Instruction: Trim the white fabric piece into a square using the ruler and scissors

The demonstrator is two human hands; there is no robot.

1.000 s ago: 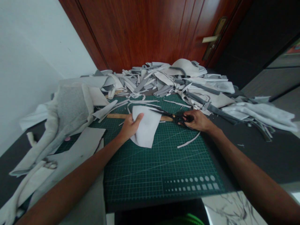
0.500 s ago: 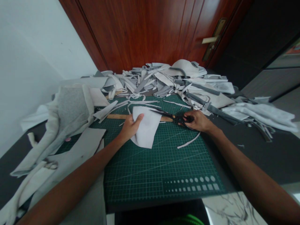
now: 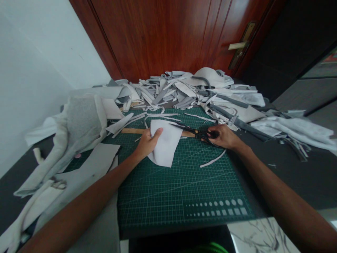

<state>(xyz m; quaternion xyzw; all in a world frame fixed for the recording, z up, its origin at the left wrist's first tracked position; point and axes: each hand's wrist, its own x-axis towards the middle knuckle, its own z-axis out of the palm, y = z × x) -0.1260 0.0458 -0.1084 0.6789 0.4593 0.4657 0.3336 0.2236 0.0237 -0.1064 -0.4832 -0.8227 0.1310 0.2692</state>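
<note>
So, L hand (image 3: 149, 143) grips a white fabric piece (image 3: 166, 144) above the green cutting mat (image 3: 184, 200), prob. to steady it for the black-handled scissors (image 3: 201, 134) clamped in R hand (image 3: 222, 137). Blades reach toward the fabric's top edge; exact contact hard to tell. Hands apart, fabric between them. Wooden ruler (image 3: 134, 130) lies across the mat behind the fabric, thin offcut strip (image 3: 213, 159) near R hand. Grey-white scrap heap (image 3: 184, 89) sits on the table (image 3: 295, 175) by the wood door (image 3: 158, 35). Vs. earlier frame: hands, fabric, scissors nearly unchanged; whole view shifts slightly.
</note>
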